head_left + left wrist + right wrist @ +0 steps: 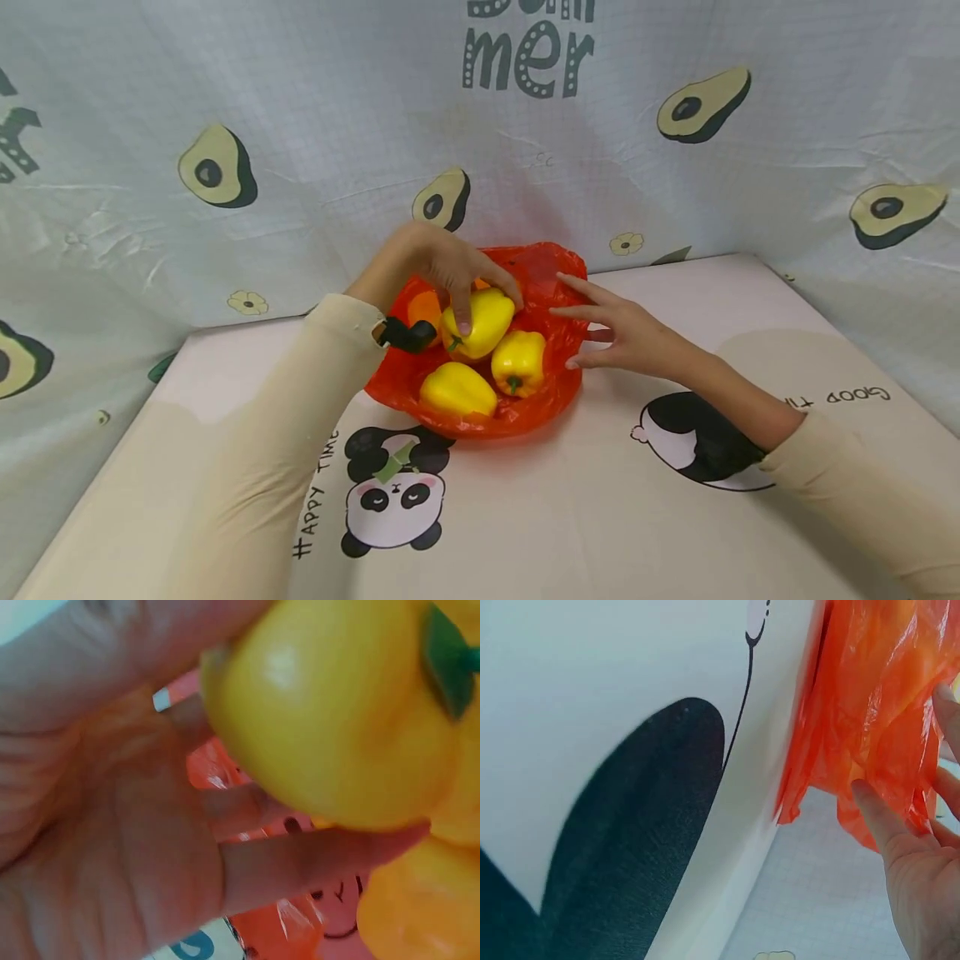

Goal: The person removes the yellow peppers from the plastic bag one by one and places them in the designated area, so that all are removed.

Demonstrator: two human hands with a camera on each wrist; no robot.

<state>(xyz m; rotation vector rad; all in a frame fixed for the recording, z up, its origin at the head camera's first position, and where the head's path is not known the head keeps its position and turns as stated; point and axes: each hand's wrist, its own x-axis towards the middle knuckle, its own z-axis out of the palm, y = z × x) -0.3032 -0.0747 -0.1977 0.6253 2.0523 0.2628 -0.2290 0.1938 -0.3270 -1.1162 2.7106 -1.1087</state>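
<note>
Avocado-printed sheeting [322,100] backs a pale worktop [540,517], near the middle of whose far edge the left hand [453,258] grips a yellow pepper [491,321] between thumb and fingers, in or just above a red plastic bag [487,427]. Smooth and glossy, the pepper should prove light, firm and a little slippery, best taken round its broad sides, clear of the stem [454,342]. Farther right, the right hand [637,337], fingers spread, touches the thin, probably limp bag at its side.

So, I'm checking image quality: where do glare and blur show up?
Head view: small highlights on the yellow peppers; left wrist: left hand looks slightly soft, pale shine on the held pepper; right wrist: bright streaks of glare on the red bag.
</note>
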